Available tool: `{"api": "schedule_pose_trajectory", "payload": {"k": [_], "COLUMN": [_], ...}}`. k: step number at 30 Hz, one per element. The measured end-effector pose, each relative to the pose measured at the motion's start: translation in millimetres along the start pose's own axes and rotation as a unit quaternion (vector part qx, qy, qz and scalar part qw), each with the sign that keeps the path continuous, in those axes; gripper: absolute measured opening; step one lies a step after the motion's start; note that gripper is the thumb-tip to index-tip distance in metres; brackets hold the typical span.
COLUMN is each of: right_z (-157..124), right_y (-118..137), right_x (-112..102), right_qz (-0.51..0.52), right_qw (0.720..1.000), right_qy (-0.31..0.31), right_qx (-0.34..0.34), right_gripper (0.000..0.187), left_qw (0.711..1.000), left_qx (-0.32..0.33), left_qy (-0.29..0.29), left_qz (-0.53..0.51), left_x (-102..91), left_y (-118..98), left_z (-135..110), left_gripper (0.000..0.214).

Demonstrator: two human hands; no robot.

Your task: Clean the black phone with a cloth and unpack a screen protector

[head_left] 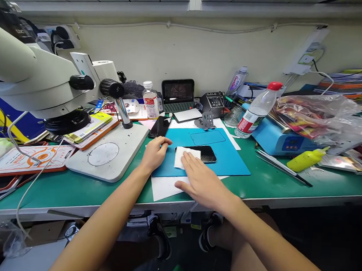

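Observation:
A phone [209, 154] with a dark screen lies on the blue mat [231, 169], its left part covered by a folded white wipe [178, 159]. My right hand [198, 175] lies flat over the wipe, fingers stretched out and thumb apart, pressing on it without gripping it. Left of the phone, my left hand [155, 153] rests at the mat's left edge with its fingers loosely curled; nothing shows in them. Another dark phone [160, 127] lies just beyond my left hand. White paper [162, 188] sticks out under the mat.
A microscope [34, 73] with its pale base [106, 155] stands at left. Tweezers-like tools [285, 168], a yellow-green squeeze bottle [306, 159], a red-capped bottle [257, 111] and a blue device [282, 135] are at right. A small black screen unit [177, 94] stands behind.

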State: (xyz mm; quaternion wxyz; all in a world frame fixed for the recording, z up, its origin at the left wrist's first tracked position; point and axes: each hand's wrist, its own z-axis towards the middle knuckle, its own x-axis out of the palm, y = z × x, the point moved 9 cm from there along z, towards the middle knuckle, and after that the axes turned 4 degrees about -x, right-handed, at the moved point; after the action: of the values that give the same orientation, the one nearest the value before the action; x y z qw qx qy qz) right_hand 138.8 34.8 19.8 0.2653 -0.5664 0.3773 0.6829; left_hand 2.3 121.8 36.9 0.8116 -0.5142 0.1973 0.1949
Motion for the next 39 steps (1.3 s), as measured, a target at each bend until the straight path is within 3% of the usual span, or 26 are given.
{"api": "schedule_pose_trajectory", "payload": {"k": [3, 5, 9, 13, 17, 21, 26, 31, 35, 39], "right_z": [2, 16, 35, 8, -22, -5, 37, 17, -18, -20], "right_y": [-25, -28, 3, 24, -11, -39, -10, 12, -22, -67], "right_x": [-7, -9, -3, 3, -4, -9, -1, 3, -8, -19], "right_qz": [-0.011, -0.011, 0.003, 0.009, -0.008, -0.020, 0.005, 0.010, -0.017, -0.034], "right_qw": [0.999, 0.997, 0.998, 1.000, 1.000, 0.996, 0.997, 0.999, 0.999, 0.993], "right_qy": [0.005, -0.007, -0.024, -0.002, 0.010, 0.001, -0.025, -0.021, -0.008, -0.013], "right_qx": [0.050, 0.070, 0.049, -0.002, 0.027, 0.084, 0.078, 0.028, 0.048, 0.111], "right_gripper": [0.099, 0.105, 0.111, 0.107, 0.096, 0.099, 0.110, 0.109, 0.102, 0.103], "left_qw": [1.000, 1.000, 1.000, 1.000, 1.000, 1.000, 1.000, 1.000, 0.999, 0.999], "left_qx": [-0.007, -0.010, -0.016, -0.005, -0.003, -0.012, -0.018, -0.009, -0.015, -0.019], "left_qy": [0.005, 0.006, 0.003, -0.007, 0.008, 0.016, 0.011, 0.009, 0.008, 0.008], "left_qz": [0.003, 0.003, 0.004, 0.008, 0.018, 0.015, 0.013, 0.022, 0.035, 0.037], "left_x": [1.0, 1.5, 1.2, -0.4, 1.5, 2.0, 1.7, 1.6, 1.0, 1.7], "left_y": [0, 0, 1, 1, -1, -3, 1, 3, 4, 4], "left_z": [1, 1, 1, -2, -2, 0, 0, -3, -3, 0], "left_gripper": [0.023, 0.023, 0.023, 0.024, 0.024, 0.024, 0.023, 0.023, 0.022, 0.023]}}
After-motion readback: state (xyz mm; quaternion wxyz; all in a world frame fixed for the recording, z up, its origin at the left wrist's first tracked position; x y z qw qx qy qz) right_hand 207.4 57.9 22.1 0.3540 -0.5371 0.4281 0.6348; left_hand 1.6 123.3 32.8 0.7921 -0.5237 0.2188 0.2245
